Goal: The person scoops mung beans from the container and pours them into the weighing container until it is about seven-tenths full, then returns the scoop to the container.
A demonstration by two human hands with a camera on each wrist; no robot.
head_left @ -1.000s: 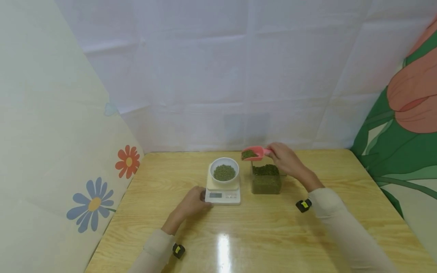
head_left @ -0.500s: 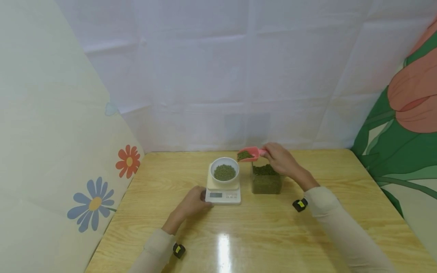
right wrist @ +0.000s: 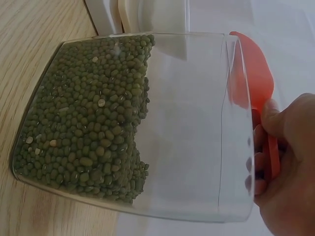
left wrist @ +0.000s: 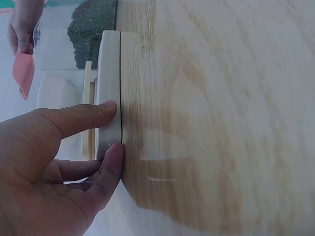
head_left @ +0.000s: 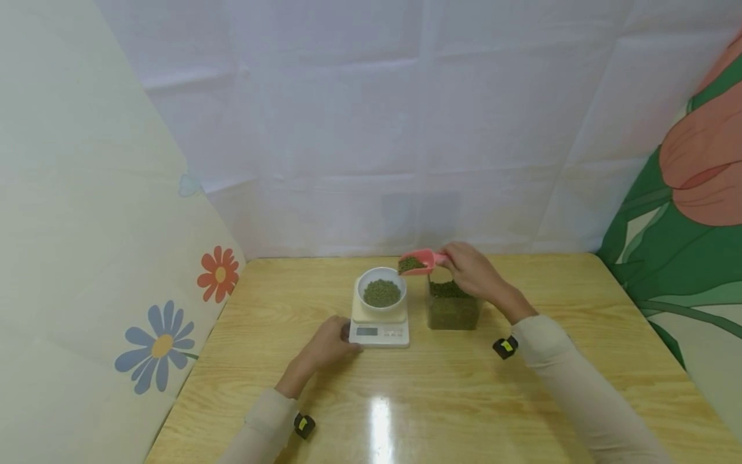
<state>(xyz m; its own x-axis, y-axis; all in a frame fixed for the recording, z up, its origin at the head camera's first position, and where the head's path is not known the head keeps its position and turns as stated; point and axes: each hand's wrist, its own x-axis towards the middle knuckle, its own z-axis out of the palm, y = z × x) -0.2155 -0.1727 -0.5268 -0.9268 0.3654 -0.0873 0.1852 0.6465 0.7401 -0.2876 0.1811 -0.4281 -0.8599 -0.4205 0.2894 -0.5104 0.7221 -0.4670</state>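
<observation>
In the head view a white kitchen scale (head_left: 400, 341) bears a white bowl (head_left: 379, 274) of green mung beans (head_left: 381, 294). My left hand (head_left: 327, 345) holds the scale's front left corner; in the left wrist view the thumb (left wrist: 93, 118) presses its edge and the fingers curl by its side. My right hand (head_left: 472, 270) grips the handle of a pink scoop (head_left: 428, 259) loaded with beans. The scoop's tip hangs at the bowl's right rim, tilt hard to tell. Below the right hand stands a clear container (right wrist: 182, 118), partly filled with mung beans (right wrist: 88, 118).
Everything stands on a wood-grain table (head_left: 324, 399). A white cloth backdrop (head_left: 336, 129) rises behind its far edge. Flower-printed panels flank the table, one on the left (head_left: 87, 225) and one on the right (head_left: 701, 258).
My right hand has carried the loaded scoop leftward, from above the container's left side to the bowl's right rim. The left hand and the scale have stayed in place.
</observation>
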